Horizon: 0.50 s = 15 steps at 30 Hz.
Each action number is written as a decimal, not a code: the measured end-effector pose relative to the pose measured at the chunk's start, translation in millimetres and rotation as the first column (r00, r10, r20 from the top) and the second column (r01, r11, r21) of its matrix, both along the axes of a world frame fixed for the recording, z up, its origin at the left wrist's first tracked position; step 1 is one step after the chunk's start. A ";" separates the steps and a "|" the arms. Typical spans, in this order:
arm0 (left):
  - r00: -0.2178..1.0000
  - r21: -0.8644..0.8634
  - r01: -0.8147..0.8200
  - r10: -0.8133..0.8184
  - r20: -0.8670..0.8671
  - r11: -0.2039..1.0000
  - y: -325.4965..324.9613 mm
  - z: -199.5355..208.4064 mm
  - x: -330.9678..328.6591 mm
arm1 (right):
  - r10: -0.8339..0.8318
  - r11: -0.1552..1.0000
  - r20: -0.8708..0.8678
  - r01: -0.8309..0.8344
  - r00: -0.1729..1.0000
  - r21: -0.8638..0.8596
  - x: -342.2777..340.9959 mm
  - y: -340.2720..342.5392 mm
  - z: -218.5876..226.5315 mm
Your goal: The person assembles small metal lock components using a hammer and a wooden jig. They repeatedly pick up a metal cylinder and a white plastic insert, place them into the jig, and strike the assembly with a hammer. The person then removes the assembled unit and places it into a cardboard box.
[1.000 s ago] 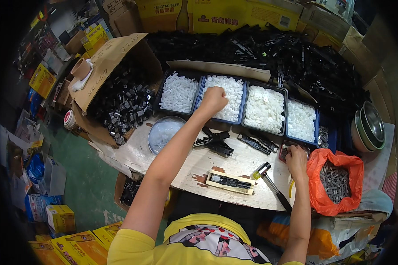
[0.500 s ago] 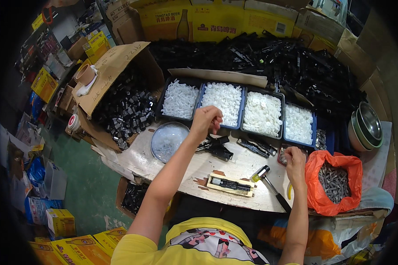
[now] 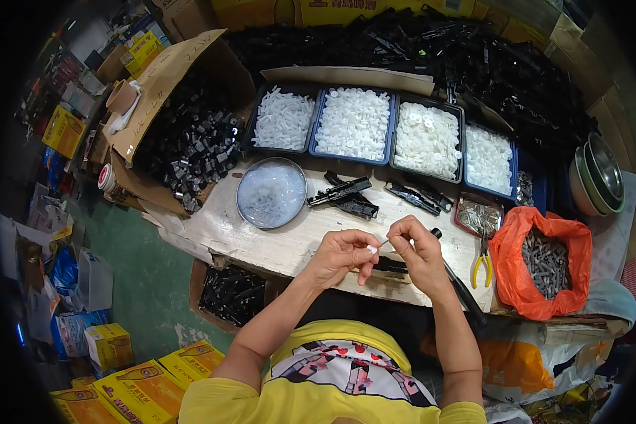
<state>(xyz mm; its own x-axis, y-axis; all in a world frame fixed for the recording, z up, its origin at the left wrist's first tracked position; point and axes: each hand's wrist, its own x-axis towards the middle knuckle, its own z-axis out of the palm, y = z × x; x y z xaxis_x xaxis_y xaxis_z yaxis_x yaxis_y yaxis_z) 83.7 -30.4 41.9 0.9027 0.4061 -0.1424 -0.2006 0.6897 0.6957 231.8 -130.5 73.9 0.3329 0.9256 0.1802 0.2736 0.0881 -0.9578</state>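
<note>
1. Your left hand (image 3: 338,258) pinches a small white piece (image 3: 372,249) by the table's (image 3: 275,247) near side; a loose grip could drop it
2. Your right hand (image 3: 421,260) is pinched narrow, can't tell on what

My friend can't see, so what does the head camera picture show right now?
Above a bench, a person's left hand holds a small white part, close to the right hand, which seems to pinch something too tiny to make out. Beyond are four trays of white pieces and heaped black parts; at right, an orange bag of grey pieces.
</note>
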 end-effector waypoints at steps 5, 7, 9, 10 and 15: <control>1.000 0.057 -0.008 0.007 0.020 0.998 2.0 -6.1 -8.1 | 0.023 0.999 -0.004 -0.023 1.000 0.026 -10.5 0.2 8.7; 1.000 0.062 -0.012 0.011 0.020 0.998 1.5 -6.6 -9.0 | 0.036 0.998 0.031 -0.037 0.999 0.041 -13.4 2.5 10.2; 1.000 0.067 -0.015 0.014 0.007 0.998 0.1 -4.8 -9.5 | 0.039 0.998 0.051 -0.041 0.998 0.040 -15.1 3.5 10.6; 1.000 0.079 -0.012 0.012 0.002 0.997 0.0 -3.7 -10.3 | 0.037 0.999 0.052 -0.039 0.998 0.031 -16.0 4.0 10.2; 1.000 0.161 0.005 -0.003 -0.012 0.987 1.2 -1.3 -14.3 | 0.044 0.998 0.180 -0.052 0.983 0.039 -16.1 5.1 9.6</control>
